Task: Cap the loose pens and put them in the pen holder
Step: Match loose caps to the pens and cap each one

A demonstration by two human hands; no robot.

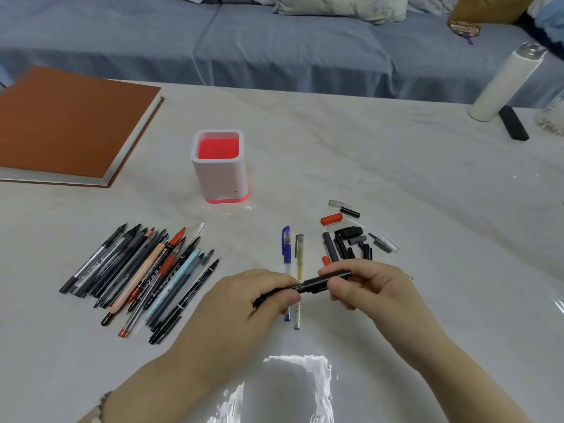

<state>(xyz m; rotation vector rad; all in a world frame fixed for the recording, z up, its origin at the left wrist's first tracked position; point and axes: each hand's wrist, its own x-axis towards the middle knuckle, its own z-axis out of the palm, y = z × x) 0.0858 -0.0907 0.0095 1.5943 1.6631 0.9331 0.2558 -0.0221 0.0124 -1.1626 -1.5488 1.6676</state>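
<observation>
Above the table, my left hand (259, 296) grips the barrel of a black pen (311, 284). My right hand (363, 285) pinches a black cap on the pen's right end. A white pen holder (220, 174) with a red inside and red base stands upright at the middle, nothing visible in it. Several uncapped pens (143, 276) lie in a pile at the left. Several loose caps (348, 236) lie at the right. A capped blue pen (286, 248) and a capped yellow pen (299, 254) lie side by side under my hands.
A large brown book (67, 123) lies at the far left. A white bottle (506, 83) and a black block (514, 123) stand at the far right. A blue sofa (274, 47) runs behind the table. Glare shines on the table near me.
</observation>
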